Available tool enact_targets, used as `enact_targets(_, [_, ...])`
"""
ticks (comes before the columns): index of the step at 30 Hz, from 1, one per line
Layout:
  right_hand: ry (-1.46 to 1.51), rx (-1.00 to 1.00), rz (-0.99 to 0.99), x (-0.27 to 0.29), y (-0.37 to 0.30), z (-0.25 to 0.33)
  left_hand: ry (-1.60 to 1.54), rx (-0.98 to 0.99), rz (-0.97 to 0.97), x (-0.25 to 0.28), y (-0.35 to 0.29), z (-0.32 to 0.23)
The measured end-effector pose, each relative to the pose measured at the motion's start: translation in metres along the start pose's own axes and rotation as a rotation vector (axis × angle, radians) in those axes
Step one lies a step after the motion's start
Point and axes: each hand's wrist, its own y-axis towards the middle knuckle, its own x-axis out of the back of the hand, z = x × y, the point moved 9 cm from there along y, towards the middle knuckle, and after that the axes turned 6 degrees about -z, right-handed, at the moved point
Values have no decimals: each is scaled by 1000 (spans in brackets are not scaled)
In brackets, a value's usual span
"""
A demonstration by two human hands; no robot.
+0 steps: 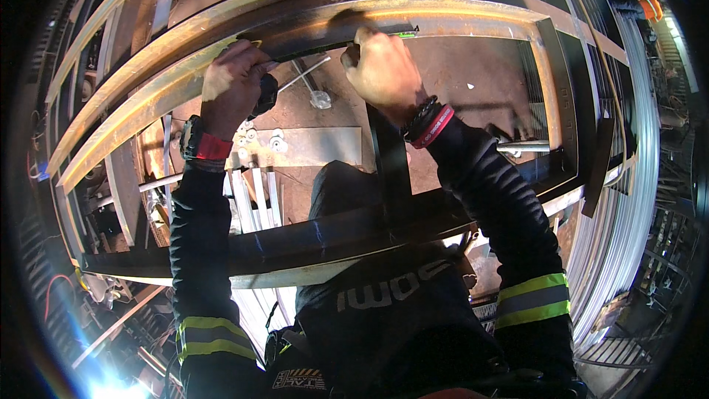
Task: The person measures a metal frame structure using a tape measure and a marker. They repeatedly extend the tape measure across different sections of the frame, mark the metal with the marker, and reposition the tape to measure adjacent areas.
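Note:
My left hand (230,87) is closed around a dark, rounded case that looks like a tape measure (264,96), at the far bar of a steel frame (473,16). A narrow strip runs from it along the bar toward my right hand (385,70). That hand's fingers are curled in against the bar's edge, and a yellow-green end of the strip (406,35) shows just past them. What lies beneath the right fingertips is hidden. The frame's far bar is rusty brown; its near bar (325,242) is dark and carries pale marks. A dark crossbar (389,155) joins the two.
Below the frame lie a flat metal plate (325,146) and several small round parts (278,142). Long silvery tubes (628,177) are stacked at the right. Bright glare (114,388) shows at lower left. A person in orange (650,7) is at upper right.

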Motion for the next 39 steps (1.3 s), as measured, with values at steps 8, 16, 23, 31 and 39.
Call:
enact_targets(8, [220, -55, 854, -2, -13, -6, -5, -5, -10, -1, -4, 7])
enact_targets(16, [461, -570, 575, 37, -41, -21, -13, 27, 7, -2, -3, 10])
enact_targets(23, [364, -400, 419, 36, -57, -9, 51, 50, 16, 13, -7, 29])
enact_targets(31, [323, -529, 533, 30, -59, -14, 81, 23, 11, 59, -37, 86])
enact_targets(39, [261, -464, 464, 36, -55, -10, 52, 76, 74, 61, -39, 84])
